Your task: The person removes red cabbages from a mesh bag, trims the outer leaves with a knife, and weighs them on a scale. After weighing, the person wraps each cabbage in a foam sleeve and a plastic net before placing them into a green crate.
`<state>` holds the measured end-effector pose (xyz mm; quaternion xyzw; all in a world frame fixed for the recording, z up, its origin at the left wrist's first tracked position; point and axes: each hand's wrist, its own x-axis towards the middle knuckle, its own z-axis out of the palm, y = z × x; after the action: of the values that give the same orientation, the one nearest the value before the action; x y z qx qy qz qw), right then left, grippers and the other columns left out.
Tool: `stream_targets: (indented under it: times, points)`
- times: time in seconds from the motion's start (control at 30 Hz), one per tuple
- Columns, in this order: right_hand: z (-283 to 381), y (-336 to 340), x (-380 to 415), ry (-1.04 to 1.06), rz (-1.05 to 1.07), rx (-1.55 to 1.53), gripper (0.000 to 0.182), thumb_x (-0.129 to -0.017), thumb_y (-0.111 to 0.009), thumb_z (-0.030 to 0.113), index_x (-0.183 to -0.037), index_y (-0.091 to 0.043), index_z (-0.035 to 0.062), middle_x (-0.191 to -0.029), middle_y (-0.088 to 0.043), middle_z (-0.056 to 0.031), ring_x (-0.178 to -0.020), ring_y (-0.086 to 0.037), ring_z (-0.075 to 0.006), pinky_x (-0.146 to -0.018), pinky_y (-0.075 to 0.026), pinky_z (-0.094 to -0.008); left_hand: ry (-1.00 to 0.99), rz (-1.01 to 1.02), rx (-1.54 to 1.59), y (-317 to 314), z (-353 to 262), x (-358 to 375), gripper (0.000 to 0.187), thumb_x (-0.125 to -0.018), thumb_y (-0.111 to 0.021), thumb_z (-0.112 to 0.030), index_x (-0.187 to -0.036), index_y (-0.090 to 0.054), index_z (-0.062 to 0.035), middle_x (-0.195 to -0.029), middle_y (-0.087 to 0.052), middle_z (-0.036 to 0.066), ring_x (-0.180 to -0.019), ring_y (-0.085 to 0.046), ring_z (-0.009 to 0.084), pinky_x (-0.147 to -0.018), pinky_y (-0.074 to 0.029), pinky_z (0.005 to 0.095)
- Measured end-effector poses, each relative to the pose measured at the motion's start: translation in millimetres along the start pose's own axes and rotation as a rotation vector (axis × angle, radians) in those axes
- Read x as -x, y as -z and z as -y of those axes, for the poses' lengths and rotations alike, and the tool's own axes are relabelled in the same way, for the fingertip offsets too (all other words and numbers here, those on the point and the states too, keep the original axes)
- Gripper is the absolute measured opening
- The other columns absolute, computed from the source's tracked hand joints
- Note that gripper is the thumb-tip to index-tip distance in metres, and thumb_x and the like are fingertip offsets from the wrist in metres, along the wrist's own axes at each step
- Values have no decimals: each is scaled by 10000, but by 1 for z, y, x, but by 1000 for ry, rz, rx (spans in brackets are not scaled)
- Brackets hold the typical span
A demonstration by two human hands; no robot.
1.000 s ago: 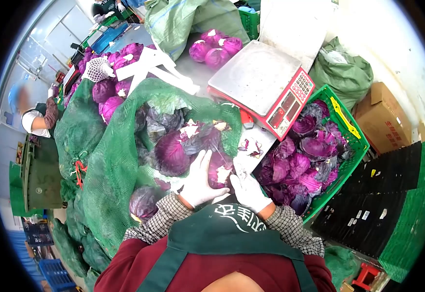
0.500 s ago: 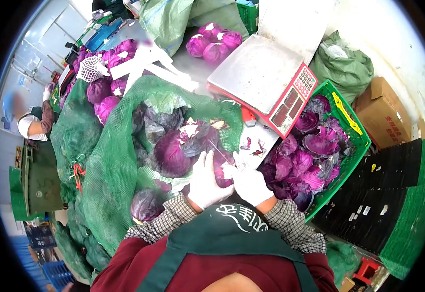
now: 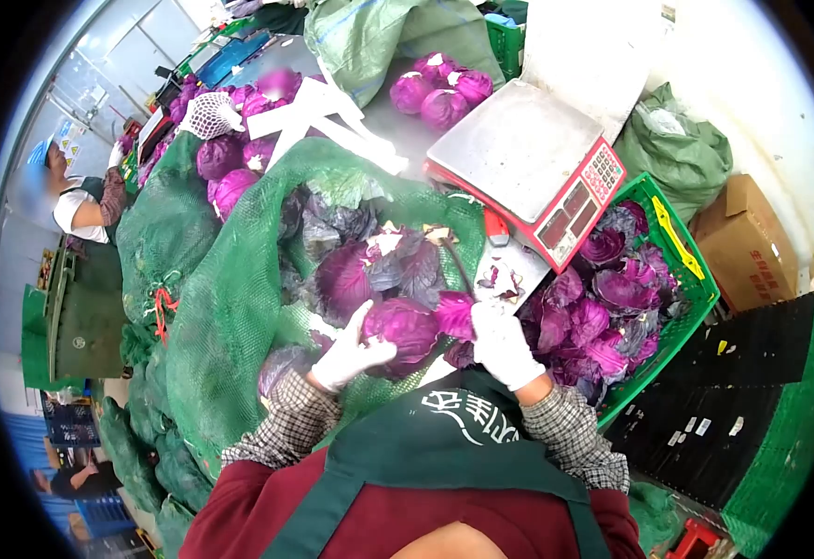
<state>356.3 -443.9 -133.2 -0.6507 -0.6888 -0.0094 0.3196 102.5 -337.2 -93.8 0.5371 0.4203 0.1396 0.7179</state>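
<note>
My left hand [image 3: 355,354], in a white glove, holds the left side of a purple cabbage [image 3: 402,334], thumb and fingers spread around it. My gloved right hand [image 3: 504,347] is closed on a knife, whose thin dark blade [image 3: 461,268] points up and away. A loose purple leaf [image 3: 454,315] sits against the fingers of that same hand, beside the cabbage. The knife handle is hidden in the glove. Beyond the hands, stripped outer leaves [image 3: 343,279] and cut stem pieces lie on a green mesh sack [image 3: 230,307].
At the right stands a green crate [image 3: 654,377] full of purple leaves. A red-edged scale [image 3: 519,144] stands behind it, near a red-handled tool [image 3: 496,227]. More cabbages [image 3: 444,110] lie at the back. A co-worker [image 3: 85,200] stands at far left.
My hands have moved apart. The cabbage, covered by them before, now shows between them, and a leaf is at my right hand. The knife blade now points more upright. The whole view has shifted slightly.
</note>
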Motion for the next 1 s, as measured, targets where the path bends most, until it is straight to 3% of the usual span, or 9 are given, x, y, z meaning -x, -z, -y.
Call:
stream_targets:
  times: [0.07, 0.13, 0.2, 0.33, 0.43, 0.47, 0.63, 0.8, 1.0]
  points:
    - [26, 18, -18, 245, -251, 230, 104, -911, -447, 120, -855, -502, 52, -761, -537, -96, -661, -606, -197, -528, -474, -333, -91, -215, -8, -8, 15, -12, 902, -736, -786, -174, -1406, -221, 41, -1236, -508, 148, -1125, -515, 210, -946, -450, 328]
    - [9, 3, -1, -134, -149, -258, 118, -930, -448, 145, -878, -513, 61, -704, -510, -64, -574, -572, -188, -481, -454, -327, -74, -186, 138, 1, 23, -15, 798, -751, -771, -179, -1365, -309, 36, -1216, -529, 138, -1118, -528, 212, -944, -455, 326]
    - [-17, 7, 16, -427, -136, -375, 142, -911, -498, 176, -980, -504, 52, -762, -523, -82, -632, -563, -214, -535, -461, -340, -12, -77, 334, 6, 17, -11, 617, -788, -732, -207, -1280, -439, 21, -1181, -569, 120, -1090, -561, 214, -936, -471, 347]
    - [-69, 98, 57, -1254, -497, -966, 390, -871, -596, 236, -1186, -487, 33, -878, -551, -118, -747, -547, -265, -644, -475, -366, -29, -95, 554, 19, 23, -10, 596, -792, -719, -210, -1283, -450, -5, -1184, -573, 118, -1090, -563, 214, -924, -484, 368]
    - [-95, 105, 78, -732, -393, -41, 712, -857, -629, 206, -1442, -261, 38, -1260, -522, -201, -993, -564, -290, -884, -461, -353, -291, -175, -265, -11, -3, -16, 883, -651, -828, -343, -1323, -387, 21, -1252, -519, 165, -1127, -533, 279, -983, -435, 379]
    - [-64, 118, 55, -825, -312, -248, 715, -835, -649, 164, -1430, -279, 20, -1396, -397, -233, -1132, -518, -296, -998, -387, -345, -366, -170, -537, -23, -13, -22, 951, -609, -839, -381, -1332, -373, 26, -1270, -495, 191, -1142, -517, 311, -998, -418, 391]
    - [2, 57, 12, -336, -8, -498, 421, -786, -699, 67, -1178, -559, 6, -1100, -596, -118, -1038, -576, -204, -902, -461, -318, -413, -66, -1056, -60, -38, -47, 1025, -567, -783, -501, -1336, -367, 34, -1328, -422, 253, -1218, -414, 401, -1036, -355, 425]
    - [19, 23, -6, -74, 37, -173, 362, -833, -656, 242, -1137, -600, 52, -1116, -600, -135, -1053, -566, -313, -904, -463, -377, -415, 44, -1160, -63, -48, -55, 1019, -582, -753, -525, -1325, -366, 55, -1299, -435, 255, -1186, -431, 404, -1000, -382, 432]
    - [11, 25, -19, 55, 45, -92, 195, -832, -566, 230, -916, -582, 54, -907, -552, -103, -878, -553, -268, -787, -455, -384, -628, -43, -1168, -67, -44, -61, 804, -551, -802, -453, -1141, -509, 8, -1052, -537, 196, -1012, -542, 366, -882, -445, 415]
